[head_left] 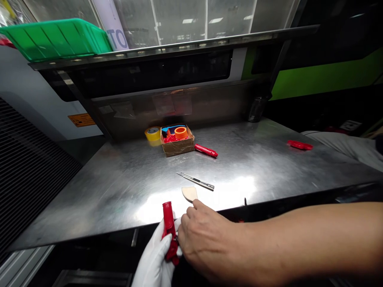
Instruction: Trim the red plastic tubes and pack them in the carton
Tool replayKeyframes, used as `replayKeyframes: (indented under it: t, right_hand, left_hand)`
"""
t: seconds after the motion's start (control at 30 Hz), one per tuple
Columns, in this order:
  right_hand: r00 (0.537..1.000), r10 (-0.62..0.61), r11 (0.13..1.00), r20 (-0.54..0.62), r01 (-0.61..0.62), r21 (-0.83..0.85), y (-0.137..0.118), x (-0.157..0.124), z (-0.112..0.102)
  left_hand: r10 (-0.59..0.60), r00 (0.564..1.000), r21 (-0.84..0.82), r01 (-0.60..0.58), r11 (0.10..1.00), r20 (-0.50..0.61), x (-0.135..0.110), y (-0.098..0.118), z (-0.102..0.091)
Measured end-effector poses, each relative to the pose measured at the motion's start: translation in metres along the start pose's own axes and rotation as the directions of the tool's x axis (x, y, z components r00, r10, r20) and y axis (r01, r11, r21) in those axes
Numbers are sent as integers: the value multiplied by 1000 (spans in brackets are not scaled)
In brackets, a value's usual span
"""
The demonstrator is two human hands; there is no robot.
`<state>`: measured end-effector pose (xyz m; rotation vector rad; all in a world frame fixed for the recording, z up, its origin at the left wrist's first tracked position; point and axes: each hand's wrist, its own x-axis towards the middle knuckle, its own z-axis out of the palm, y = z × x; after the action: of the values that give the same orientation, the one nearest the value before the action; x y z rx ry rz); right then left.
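Observation:
My left hand (156,255), in a white glove, is closed around a red plastic part (168,217) with a tube-like upper end, just off the table's front edge. My bare right hand (203,235) is curled against the right side of that part. Its fingertips are hidden, so I cannot make out what they grip. Just beyond its knuckles is a beige, curved flat piece (189,193). Farther back on the metal table (119,187) lies a slim silver cutter knife (197,181).
A small cardboard box (178,148) holds red and orange pieces, with yellow tape (153,134) beside it. One red part (206,150) lies right of the box, another (300,145) far right. A dark bottle (255,108) stands at the back. Above, a shelf carries a green bin (56,38).

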<state>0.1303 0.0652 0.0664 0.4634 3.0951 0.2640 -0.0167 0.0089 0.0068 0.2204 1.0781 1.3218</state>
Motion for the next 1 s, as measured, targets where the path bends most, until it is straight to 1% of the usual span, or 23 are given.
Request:
replayKeyframes:
  t: [0.07,0.13,0.2,0.27,0.33,0.4,0.57,0.67,0.8,1.0]
  right_hand:
    - [999,-44,999,3,44,13,4,1,1]
    - [999,-45,998,-12,45,39,8,2,2]
    - [999,10,999,-39,-8,32,10,2,1]
    - [994,74,997,-84,-76,-28,10,1,-1]
    - [986,102,991,-130,-111,-70,8,-1,-4]
    - [983,106,991,-148,-117,-65,6,-3,-7]
    - [989,105,994,-107,-106,-3,3,-6,-9]
    - [987,112,994,-119,-111,13,1,-8,-9]
    - [986,117,993,-120,-118,-1,-3,-10,-8]
    - [978,161,984,-134,-169,-51,-6,-9,-5]
  left_hand:
    - [-12,1000,9,11,1000,21,0,3,0]
    - [-23,997,21,21,1000,73,0,6,1]
    - [-12,994,20,10,1000,110,0,9,3]
    - [-2,993,1,2,1000,119,0,11,3]
    - [-2,993,-36,7,999,121,0,11,1]
    - [-11,993,-53,18,998,120,1,11,-2]
    - [-23,995,-47,27,999,93,4,8,-8]
    - [-18,997,-58,23,998,77,4,7,-10]
    - [-20,999,-80,24,997,47,5,7,-12]
    - [-12,1000,-67,14,998,26,5,7,-11]
